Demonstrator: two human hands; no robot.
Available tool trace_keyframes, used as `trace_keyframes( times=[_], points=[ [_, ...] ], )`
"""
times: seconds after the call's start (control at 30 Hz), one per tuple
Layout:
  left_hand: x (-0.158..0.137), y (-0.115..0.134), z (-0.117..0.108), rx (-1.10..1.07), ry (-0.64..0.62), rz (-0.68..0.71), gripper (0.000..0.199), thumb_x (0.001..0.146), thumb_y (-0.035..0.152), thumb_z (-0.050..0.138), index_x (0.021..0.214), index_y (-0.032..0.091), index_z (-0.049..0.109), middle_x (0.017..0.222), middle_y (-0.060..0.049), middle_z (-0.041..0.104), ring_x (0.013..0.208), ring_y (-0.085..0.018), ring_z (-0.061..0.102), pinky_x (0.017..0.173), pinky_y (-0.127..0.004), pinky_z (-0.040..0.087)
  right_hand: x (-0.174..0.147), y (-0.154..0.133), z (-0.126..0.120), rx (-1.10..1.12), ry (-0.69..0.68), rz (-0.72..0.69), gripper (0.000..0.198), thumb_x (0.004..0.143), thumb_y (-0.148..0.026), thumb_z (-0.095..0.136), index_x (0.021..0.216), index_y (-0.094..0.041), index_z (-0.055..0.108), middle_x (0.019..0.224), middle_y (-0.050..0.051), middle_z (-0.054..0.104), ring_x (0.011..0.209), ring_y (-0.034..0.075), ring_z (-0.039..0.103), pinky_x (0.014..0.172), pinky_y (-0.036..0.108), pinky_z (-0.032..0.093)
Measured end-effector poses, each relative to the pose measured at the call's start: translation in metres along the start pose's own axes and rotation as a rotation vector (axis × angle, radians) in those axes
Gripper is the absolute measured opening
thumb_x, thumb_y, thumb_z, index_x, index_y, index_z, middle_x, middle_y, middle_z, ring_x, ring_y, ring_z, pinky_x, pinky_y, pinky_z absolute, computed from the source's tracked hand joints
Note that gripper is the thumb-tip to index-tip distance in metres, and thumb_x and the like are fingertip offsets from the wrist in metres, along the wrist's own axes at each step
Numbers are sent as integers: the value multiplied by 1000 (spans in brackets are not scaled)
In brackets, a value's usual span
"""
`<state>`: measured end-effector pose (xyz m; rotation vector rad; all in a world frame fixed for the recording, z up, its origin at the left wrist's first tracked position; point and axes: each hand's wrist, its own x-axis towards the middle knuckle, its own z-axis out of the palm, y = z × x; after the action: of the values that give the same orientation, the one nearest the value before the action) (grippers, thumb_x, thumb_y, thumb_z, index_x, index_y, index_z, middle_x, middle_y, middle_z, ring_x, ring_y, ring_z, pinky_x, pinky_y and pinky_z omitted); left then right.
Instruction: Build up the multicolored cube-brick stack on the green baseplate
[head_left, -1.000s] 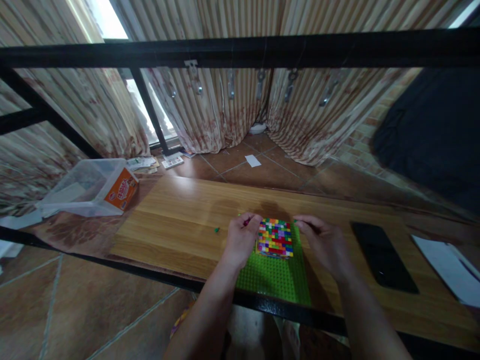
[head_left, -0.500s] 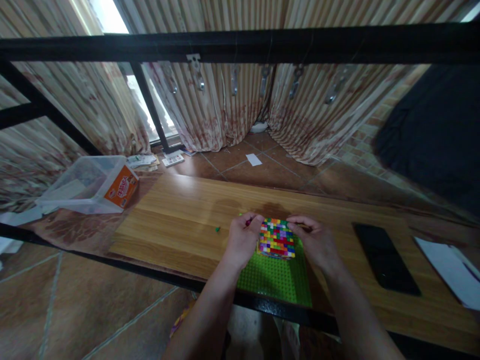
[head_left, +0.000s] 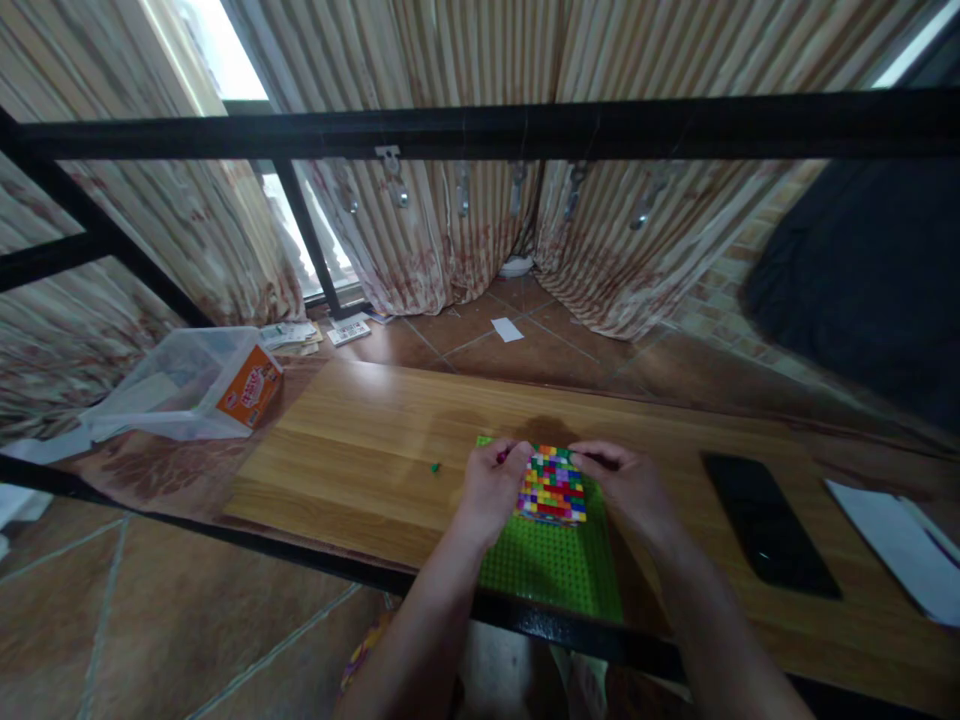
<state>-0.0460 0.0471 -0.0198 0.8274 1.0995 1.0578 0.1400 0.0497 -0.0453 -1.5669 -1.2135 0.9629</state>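
Flanking a boxy multicoloured brick block [head_left: 553, 490]: left hand [head_left: 487, 492], right hand [head_left: 624, 488].

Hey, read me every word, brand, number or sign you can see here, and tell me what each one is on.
None can be read reliably.
Orange label on the clear plastic bin: pale characters, too blurred to read.
White printed card on the floor: dark marks, too small to read.
Papers behind the bin: too blurred to read.
Brick block and green baseplate: no lettering visible.
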Motion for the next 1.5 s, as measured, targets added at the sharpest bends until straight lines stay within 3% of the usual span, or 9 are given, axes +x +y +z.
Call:
trace_keyframes(
  times=[0.1, 0.2, 0.4, 0.6, 0.97, 1.27, 1.4, 1.5],
  points=[
    [-5, 2, 3, -24, -22, -8, 34, 78, 48, 67, 71, 15, 60, 55, 6, 42, 48, -6, 35, 48, -20, 27, -4, -5, -6, 10, 98, -38, 35, 69, -44, 77, 96, -22, 78, 95, 7, 78, 89, 25, 72, 86, 44, 54],
    [-10, 6, 6, -80, -58, -62, 39, 76, 52, 69, 74, 14, 61, 55, 7, 39, 44, -4, 29, 44, -20, 21, -12, -20, -9, 32, 186, -160, 27, 76, -44, 73, 93, -24, 78, 97, 7, 78, 93, 25, 71, 88, 44, 54],
    [-16, 14, 10, -198, -194, -131, 42, 74, 54, 73, 76, 13, 60, 58, 6, 43, 40, -1, 25, 40, -19, 12, -36, -48, 10, 13, -44, -327, 19, 82, -39, 70, 95, -28, 77, 100, 4, 75, 93, 21, 69, 84, 37, 55],
    [-19, 16, 11, -228, -267, -138, 43, 73, 53, 74, 71, 15, 54, 60, 6, 44, 41, 0, 25, 41, -19, 9, -37, -46, 21, -73, -57, -430, 15, 87, -37, 65, 93, -27, 76, 96, 4, 72, 92, 21, 67, 85, 38, 54],
    [-19, 16, 9, -249, -279, -142, 44, 68, 49, 80, 71, 14, 53, 59, 7, 44, 40, 1, 25, 40, -19, 10, -38, -47, 14, -50, -77, -433, 14, 86, -35, 67, 93, -28, 76, 97, 3, 72, 91, 20, 66, 85, 36, 53],
    [-20, 18, 8, -256, -345, -111, 46, 70, 52, 79, 73, 14, 53, 60, 7, 43, 40, 1, 25, 40, -20, 10, -36, -43, 15, 182, -172, -249, 21, 83, -42, 70, 95, -28, 78, 100, 4, 74, 91, 19, 69, 84, 35, 56],
    [-21, 15, 10, -247, -333, -94, 47, 73, 55, 75, 69, 15, 50, 59, 7, 41, 40, 0, 24, 39, -20, 9, -38, -46, 16, 232, -158, -245, 15, 78, -40, 75, 87, -28, 79, 96, 2, 75, 87, 18, 70, 81, 33, 56],
    [-20, 15, 11, -236, -310, -103, 47, 73, 58, 73, 71, 15, 54, 58, 7, 41, 40, -1, 24, 40, -20, 10, -35, -45, 9, 188, -71, -236, 15, 75, -40, 77, 83, -27, 78, 88, 2, 76, 81, 19, 69, 76, 34, 56]
  ],
)
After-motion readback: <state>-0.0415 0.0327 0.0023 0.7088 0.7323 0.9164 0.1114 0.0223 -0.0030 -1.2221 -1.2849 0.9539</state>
